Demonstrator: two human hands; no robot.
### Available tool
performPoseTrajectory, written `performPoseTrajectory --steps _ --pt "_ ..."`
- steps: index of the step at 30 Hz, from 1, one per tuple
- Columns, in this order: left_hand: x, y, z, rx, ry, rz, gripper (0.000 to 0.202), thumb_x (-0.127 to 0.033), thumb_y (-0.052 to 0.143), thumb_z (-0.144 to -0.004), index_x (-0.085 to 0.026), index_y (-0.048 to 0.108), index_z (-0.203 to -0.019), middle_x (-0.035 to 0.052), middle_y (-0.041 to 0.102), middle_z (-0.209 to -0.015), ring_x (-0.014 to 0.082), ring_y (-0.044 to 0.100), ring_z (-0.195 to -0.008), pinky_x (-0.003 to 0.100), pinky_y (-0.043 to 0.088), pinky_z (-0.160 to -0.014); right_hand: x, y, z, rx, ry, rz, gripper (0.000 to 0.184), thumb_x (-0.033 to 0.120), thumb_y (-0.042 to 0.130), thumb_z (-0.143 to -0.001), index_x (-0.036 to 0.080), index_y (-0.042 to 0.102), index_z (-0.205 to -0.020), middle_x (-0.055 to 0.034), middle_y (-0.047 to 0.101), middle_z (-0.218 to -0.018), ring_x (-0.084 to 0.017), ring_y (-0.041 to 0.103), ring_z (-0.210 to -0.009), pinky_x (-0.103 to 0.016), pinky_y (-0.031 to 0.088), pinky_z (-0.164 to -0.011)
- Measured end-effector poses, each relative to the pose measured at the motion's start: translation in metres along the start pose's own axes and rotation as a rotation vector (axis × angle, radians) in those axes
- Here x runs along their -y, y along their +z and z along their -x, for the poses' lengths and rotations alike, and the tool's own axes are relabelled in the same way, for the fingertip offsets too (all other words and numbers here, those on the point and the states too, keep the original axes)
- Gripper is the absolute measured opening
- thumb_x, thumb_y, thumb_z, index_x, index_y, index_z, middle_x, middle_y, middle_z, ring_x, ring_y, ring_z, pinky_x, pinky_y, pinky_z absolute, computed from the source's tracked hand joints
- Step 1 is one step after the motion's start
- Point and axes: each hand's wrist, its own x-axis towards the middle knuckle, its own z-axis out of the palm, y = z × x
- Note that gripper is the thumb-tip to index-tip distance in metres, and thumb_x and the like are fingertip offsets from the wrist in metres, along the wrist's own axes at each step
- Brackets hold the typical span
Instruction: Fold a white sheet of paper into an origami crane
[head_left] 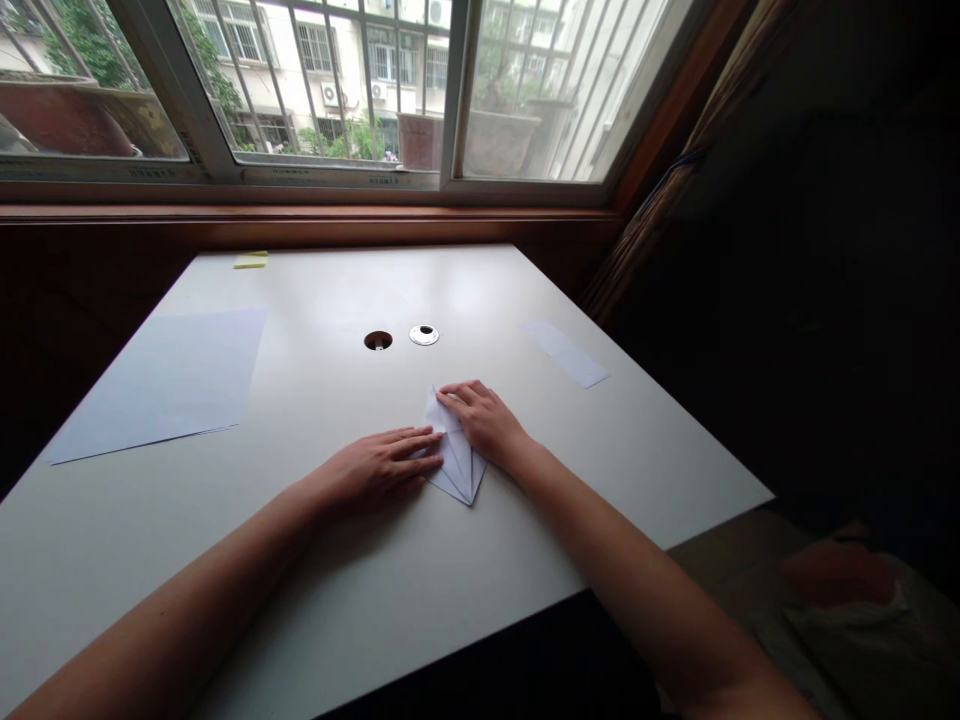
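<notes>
Quietly, both hands are kept low over the white table (487,560), on the near side of the round hole (378,341) cut in its top. The folded paper (456,462) is laid nearer than that hole and a little to its right, with one point aimed away and another toward the person. The left hand (382,462) is held palm down, almost straight below the hole, its fingers stretched flat and loosely spread; the paper's left side is covered by their tips, and nothing is clasped. The right hand (484,420) is set nearer than the hole and to its right, arched over the paper's right side, with the fingers slanted up and left toward the far tip. Whether the paper is pinched there cannot be told. Both forearms are slanted inward, the wrists held low. A metal ring (424,341) is placed just right of the hole. Well left of the hole, a large sheet (165,380) is spread; well right of it, a paper strip (566,353) is left lying.
</notes>
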Motion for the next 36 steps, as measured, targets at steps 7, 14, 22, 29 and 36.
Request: performPoseTrajectory --steps 7,14,22,29,36 --pt "-0.001 0.003 -0.002 0.059 -0.032 -0.008 0.047 -0.032 0.047 -0.102 -0.029 0.044 -0.148 0.0062 0.033 -0.159 0.0262 0.037 -0.145 0.044 0.034 -0.121 0.011 -0.008 0.001 0.022 0.009 0.075 0.043 0.017 0.040 -0.099 0.019 0.051 -0.141 -0.0086 0.054 -0.144 -0.027 0.044 -0.126 -0.039 0.043 -0.097" --pt "-0.001 0.007 -0.001 0.070 -0.020 -0.074 0.049 -0.036 0.046 -0.102 -0.027 0.041 -0.150 0.0086 0.032 -0.160 0.0267 0.034 -0.147 0.046 0.033 -0.121 0.019 -0.007 0.001 0.039 0.066 0.078 0.047 0.019 0.041 -0.098 0.018 0.048 -0.144 -0.0098 0.049 -0.149 -0.028 0.041 -0.129 -0.040 0.040 -0.101" --pt "-0.002 0.007 -0.001 0.050 -0.012 -0.030 0.050 -0.035 0.050 -0.100 -0.027 0.042 -0.149 0.0090 0.031 -0.160 0.0278 0.036 -0.146 0.047 0.034 -0.121 0.018 -0.004 0.003 0.055 0.128 -0.002 0.051 0.018 0.040 -0.097 0.020 0.043 -0.148 -0.0048 0.046 -0.152 -0.027 0.037 -0.133 -0.042 0.037 -0.107" --pt "0.000 0.004 -0.003 0.073 0.016 -0.018 0.049 -0.031 0.049 -0.100 -0.025 0.043 -0.148 0.0095 0.034 -0.159 0.0265 0.037 -0.145 0.045 0.036 -0.120 0.021 -0.001 0.005 -0.039 0.134 -0.026 0.054 0.018 0.042 -0.099 0.023 0.037 -0.152 -0.0063 0.047 -0.150 -0.026 0.039 -0.128 -0.040 0.038 -0.106" --pt "-0.001 0.004 -0.006 0.020 0.036 -0.014 0.048 -0.029 0.051 -0.098 -0.023 0.047 -0.146 0.0128 0.045 -0.152 0.0280 0.039 -0.144 0.046 0.040 -0.118 0.020 -0.004 0.008 -0.088 -0.074 -0.009 0.035 0.020 0.050 -0.099 0.035 0.064 -0.128 -0.0040 0.056 -0.133 -0.025 0.044 -0.114 -0.038 0.039 -0.098"
